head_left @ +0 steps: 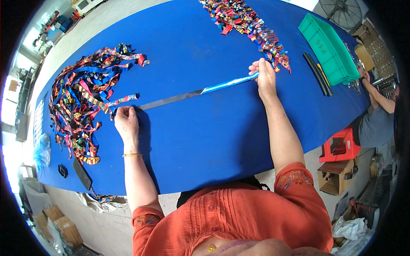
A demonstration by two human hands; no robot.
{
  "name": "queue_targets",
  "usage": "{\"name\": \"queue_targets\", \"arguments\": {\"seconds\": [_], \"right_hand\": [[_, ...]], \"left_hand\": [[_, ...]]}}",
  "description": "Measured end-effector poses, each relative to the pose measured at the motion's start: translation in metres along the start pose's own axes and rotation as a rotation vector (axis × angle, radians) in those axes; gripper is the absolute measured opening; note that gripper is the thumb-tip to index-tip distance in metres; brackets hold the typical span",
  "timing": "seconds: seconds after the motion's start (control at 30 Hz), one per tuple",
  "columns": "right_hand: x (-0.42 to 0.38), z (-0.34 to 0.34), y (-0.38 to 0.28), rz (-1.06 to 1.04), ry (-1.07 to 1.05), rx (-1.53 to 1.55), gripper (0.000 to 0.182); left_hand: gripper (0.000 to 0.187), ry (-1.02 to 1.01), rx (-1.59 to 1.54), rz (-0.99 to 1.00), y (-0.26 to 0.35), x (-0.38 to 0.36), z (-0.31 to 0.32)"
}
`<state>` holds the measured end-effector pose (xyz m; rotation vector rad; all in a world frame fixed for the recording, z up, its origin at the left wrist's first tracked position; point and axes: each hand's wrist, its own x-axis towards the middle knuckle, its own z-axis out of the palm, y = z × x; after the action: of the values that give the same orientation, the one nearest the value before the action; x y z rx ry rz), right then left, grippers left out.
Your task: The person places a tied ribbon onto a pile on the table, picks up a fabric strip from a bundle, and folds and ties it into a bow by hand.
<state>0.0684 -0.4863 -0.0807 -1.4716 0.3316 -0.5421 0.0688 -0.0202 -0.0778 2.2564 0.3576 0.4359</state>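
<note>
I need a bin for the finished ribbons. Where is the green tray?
In the head view, the green tray sits at the table's far right end, beside the black strips and beyond the right hand.

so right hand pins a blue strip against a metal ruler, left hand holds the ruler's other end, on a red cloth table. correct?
Not quite: the table cloth is blue, not red, as the head view shows. The rest holds: the right hand pins the blue strip against the metal ruler, and the left hand holds the ruler's other end.
</note>
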Motion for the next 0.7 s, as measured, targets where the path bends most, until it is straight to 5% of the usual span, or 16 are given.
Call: {"name": "queue_targets", "arguments": {"seconds": [0.17, 0.27, 0.4, 0.47, 0.53, 0.7], "right_hand": [[0.000, 0.002, 0.002, -0.034, 0.064, -0.049, 0.026], [-0.008, 0.012, -0.011, -0.479, 0.147, -0.417, 0.019], [-0.048, 0.039, -0.055, -0.174, -0.227, -0.110, 0.015], [-0.081, 0.051, -0.079, -0.236, -0.383, -0.270, 0.012], [-0.119, 0.064, -0.117, -0.605, -0.638, -0.250, 0.012], [-0.181, 0.076, -0.180, -0.570, -1.274, 0.315, 0.022]], "left_hand": [[0.017, 0.005, 0.019, 0.028, 0.001, -0.001, -0.003], [0.024, 0.023, 0.128, 0.107, -0.001, -0.002, -0.002], [0.037, 0.027, 0.153, 0.103, 0.000, -0.004, -0.002], [0.041, 0.042, 0.156, 0.083, 0.008, -0.009, -0.003], [0.046, 0.065, 0.158, 0.112, 0.004, -0.006, -0.003], [0.040, 0.109, 0.163, 0.082, -0.005, -0.001, 0.001]]}}
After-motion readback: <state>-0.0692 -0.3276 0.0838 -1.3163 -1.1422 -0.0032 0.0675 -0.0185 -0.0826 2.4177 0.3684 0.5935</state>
